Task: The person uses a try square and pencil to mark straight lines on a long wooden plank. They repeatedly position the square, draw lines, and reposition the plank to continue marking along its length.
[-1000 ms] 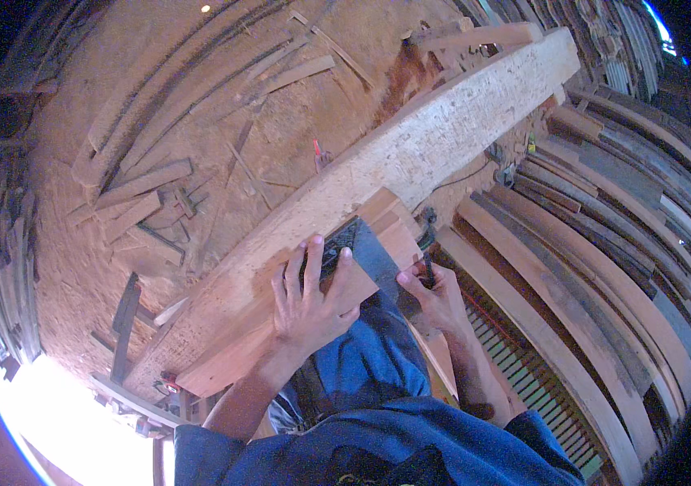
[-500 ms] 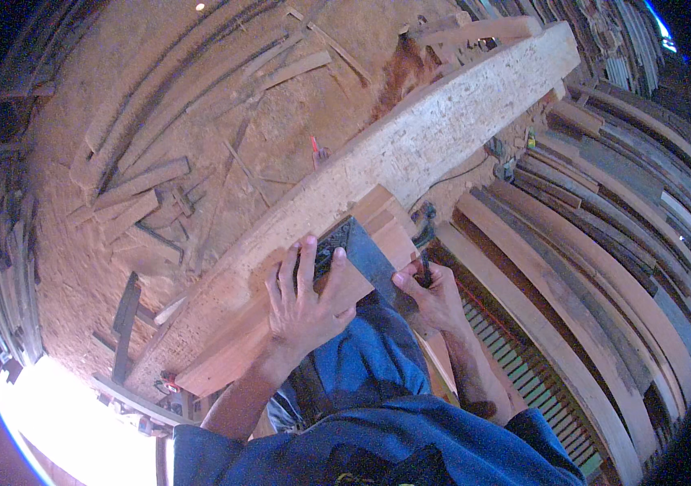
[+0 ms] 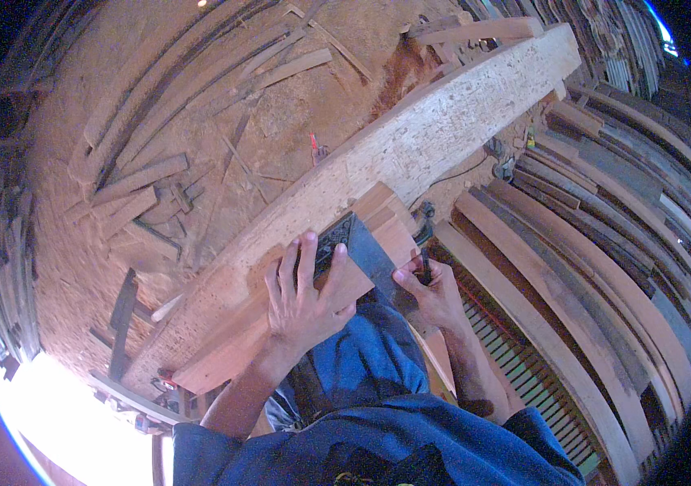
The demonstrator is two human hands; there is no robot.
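Note:
My left hand (image 3: 301, 296) lies flat with fingers spread, resting on a reddish wooden board (image 3: 220, 352) and against the black patterned part (image 3: 334, 243) of a flat tool. The tool's dark grey-blue metal blade (image 3: 371, 259) runs slantwise across the wood toward my right hand. Bent at the fingers, my right hand (image 3: 436, 296) closes beside the blade's lower end around a thin black thing (image 3: 425, 266), whose kind is unclear. A lighter wood block (image 3: 387, 219) shows on the far side of the blade. My fingers partly hide the tool.
A long thick timber beam (image 3: 442, 121) runs diagonally under the work. Wood offcuts (image 3: 139, 182) and strips lie on the sawdust-covered floor (image 3: 297, 105) at the left. Stacked planks (image 3: 556, 283) fill the right side. A dark metal clamp-like piece (image 3: 425, 220) stands near the wood block.

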